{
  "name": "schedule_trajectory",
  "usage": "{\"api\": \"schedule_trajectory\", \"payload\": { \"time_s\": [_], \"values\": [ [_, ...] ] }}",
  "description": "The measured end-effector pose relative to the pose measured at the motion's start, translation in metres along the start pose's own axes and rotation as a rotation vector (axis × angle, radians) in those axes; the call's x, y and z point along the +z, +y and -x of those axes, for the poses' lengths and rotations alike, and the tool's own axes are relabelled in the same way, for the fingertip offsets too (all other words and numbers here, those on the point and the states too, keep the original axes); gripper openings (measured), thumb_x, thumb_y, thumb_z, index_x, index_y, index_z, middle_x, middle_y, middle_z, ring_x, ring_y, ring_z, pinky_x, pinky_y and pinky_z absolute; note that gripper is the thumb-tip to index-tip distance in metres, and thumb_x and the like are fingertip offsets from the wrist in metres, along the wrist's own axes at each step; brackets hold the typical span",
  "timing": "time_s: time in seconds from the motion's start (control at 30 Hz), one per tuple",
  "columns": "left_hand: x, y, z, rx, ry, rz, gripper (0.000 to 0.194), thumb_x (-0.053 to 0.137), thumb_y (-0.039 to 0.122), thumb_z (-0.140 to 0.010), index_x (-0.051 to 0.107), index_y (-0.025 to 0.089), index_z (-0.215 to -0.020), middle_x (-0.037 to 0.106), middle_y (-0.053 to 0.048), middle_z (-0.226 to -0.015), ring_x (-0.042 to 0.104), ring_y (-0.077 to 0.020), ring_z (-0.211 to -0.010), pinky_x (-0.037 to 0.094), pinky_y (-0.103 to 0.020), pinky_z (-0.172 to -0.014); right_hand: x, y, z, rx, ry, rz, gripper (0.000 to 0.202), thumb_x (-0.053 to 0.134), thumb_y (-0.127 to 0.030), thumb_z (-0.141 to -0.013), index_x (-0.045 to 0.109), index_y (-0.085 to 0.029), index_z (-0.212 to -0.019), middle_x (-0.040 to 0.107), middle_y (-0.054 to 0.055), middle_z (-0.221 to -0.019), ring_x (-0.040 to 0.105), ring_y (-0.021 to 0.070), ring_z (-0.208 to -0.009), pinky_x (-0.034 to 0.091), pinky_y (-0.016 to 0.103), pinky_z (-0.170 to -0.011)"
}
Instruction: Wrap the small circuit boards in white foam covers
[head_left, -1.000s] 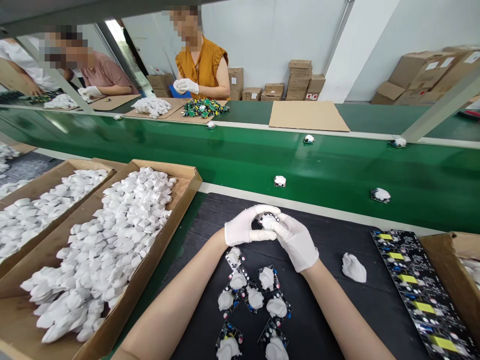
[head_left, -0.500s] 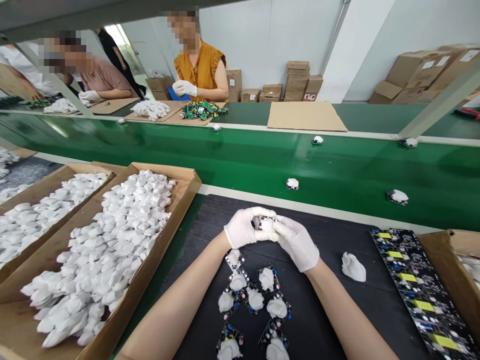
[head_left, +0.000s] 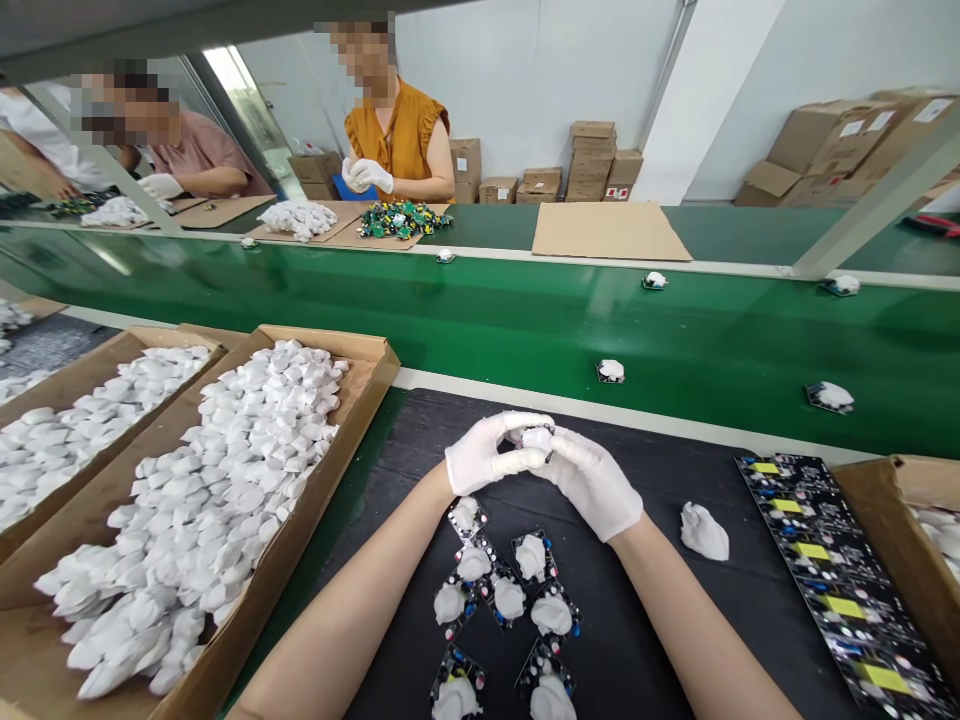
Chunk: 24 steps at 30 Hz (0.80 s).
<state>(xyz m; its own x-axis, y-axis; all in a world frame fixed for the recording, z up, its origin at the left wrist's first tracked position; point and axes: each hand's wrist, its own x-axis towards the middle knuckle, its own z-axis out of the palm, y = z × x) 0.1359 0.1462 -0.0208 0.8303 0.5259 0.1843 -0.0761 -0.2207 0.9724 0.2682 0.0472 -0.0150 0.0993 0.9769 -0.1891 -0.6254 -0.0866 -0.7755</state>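
Observation:
A small circuit board topped with a white lump (head_left: 537, 438) is held between both my gloved hands above the black mat (head_left: 637, 620). My left hand (head_left: 487, 452) grips its left side, and my right hand (head_left: 596, 480) closes on its right side. Just below my hands, several boards with white lumps (head_left: 510, 598) lie on the mat. One loose white lump (head_left: 704, 531) sits to the right of my right hand. At the right, a black panel of joined boards with yellow parts (head_left: 810, 551) rests on the mat.
Cardboard trays of white lumps (head_left: 225, 480) stand at the left, and another box (head_left: 892, 530) at the right edge. Beyond the mat runs a green conveyor (head_left: 510, 320) carrying several boards. Co-workers (head_left: 401, 140) sit across it.
The boards on the green conveyor have shifted to the right. My hands stay closed around the board, which has turned slightly. A co-worker's gloved hand at the far left has moved left.

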Motion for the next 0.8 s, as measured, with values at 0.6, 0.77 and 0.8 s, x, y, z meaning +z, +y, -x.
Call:
{"api": "schedule_trajectory", "payload": {
  "time_s": [0.6, 0.77, 0.8],
  "values": [
    [0.005, -0.005, -0.003, 0.243, 0.096, -0.258, 0.044, 0.08, 0.035, -0.063, 0.063, 0.017, -0.1, 0.064, -0.008, -0.099, 0.06, -0.0207, -0.093, 0.048, -0.032, -0.079, 0.004, 0.006, -0.002, -0.092, 0.037, 0.051, 0.033, 0.072, -0.05, -0.067, 0.07, -0.02, -0.081, 0.068, 0.006, -0.08, 0.059, 0.0253, -0.087, 0.045, 0.04, -0.08],
    [0.006, -0.007, -0.004, 0.303, 0.123, -0.307, 0.037, 0.078, 0.034, -0.065, 0.063, 0.018, -0.095, 0.064, -0.007, -0.094, 0.06, -0.0197, -0.088, 0.049, -0.032, -0.076, 0.009, 0.004, 0.0, -0.153, 0.134, 0.341, 0.024, 0.077, -0.039, -0.062, 0.07, -0.021, -0.077, 0.068, 0.002, -0.08, 0.058, 0.0229, -0.083, 0.043, 0.037, -0.083],
    [0.006, -0.007, -0.004, 0.302, 0.121, -0.313, 0.036, 0.077, 0.033, -0.065, 0.063, 0.018, -0.095, 0.064, -0.007, -0.094, 0.061, -0.0196, -0.088, 0.049, -0.032, -0.076, 0.01, 0.003, 0.0, -0.164, 0.137, 0.376, 0.023, 0.077, -0.039, -0.062, 0.07, -0.021, -0.076, 0.068, 0.002, -0.08, 0.058, 0.0224, -0.081, 0.043, 0.037, -0.082]
  ]
}}
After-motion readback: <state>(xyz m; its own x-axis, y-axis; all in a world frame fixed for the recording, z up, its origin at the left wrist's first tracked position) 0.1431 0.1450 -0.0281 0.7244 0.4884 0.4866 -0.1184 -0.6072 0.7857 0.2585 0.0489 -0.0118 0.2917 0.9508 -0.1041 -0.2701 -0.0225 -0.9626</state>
